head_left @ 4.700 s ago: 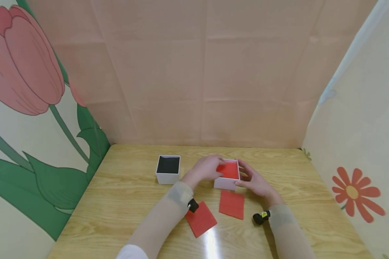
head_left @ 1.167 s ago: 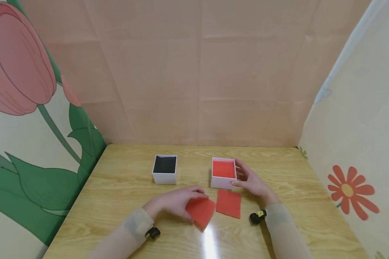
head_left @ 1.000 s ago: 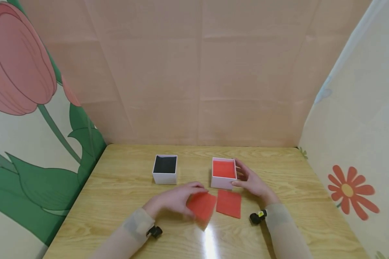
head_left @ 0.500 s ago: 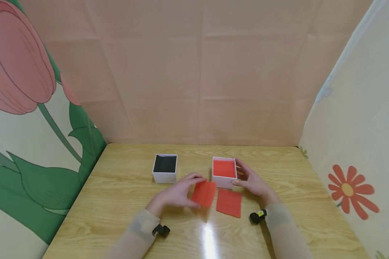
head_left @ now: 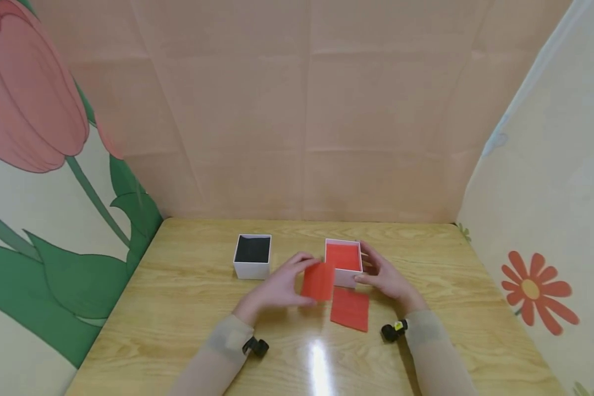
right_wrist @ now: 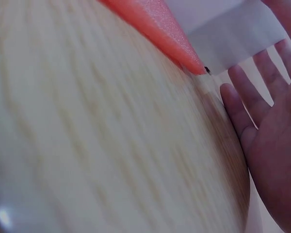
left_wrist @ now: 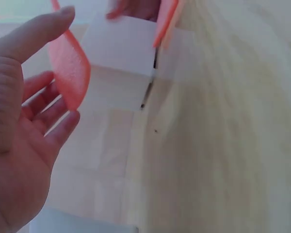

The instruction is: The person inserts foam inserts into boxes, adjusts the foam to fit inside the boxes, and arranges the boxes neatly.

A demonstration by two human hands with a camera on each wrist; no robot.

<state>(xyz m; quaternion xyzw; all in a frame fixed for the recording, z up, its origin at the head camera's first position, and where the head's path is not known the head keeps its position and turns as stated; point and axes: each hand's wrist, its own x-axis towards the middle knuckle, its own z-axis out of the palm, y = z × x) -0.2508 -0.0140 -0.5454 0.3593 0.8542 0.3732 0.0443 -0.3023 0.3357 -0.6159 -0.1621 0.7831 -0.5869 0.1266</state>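
Note:
My left hand [head_left: 280, 284] pinches a square red foam sheet [head_left: 319, 282] by its edges, thumb on one side and fingers on the other. Lifted and tilted, the sheet overlaps the left front corner of a white box [head_left: 347, 278] in the head view. Red foam [head_left: 343, 257] fills that box to just below its rim. My right hand [head_left: 386, 276] holds the box at its right side, thumb at the front corner and fingers along the side. Just in front of the box, another red foam sheet [head_left: 349, 310] lies flat on the table.
A second white box [head_left: 252, 269], lined or filled with black sheet material [head_left: 254, 250], stands to the left, behind my left hand. The wooden table [head_left: 188, 308] ends at a pink cloth backdrop [head_left: 237, 110]. Printed side panels flank it.
My left hand left the box, picked up the nearer red foam sheet from the table and raised it, moving away and right to the box. The right hand stays at the box.

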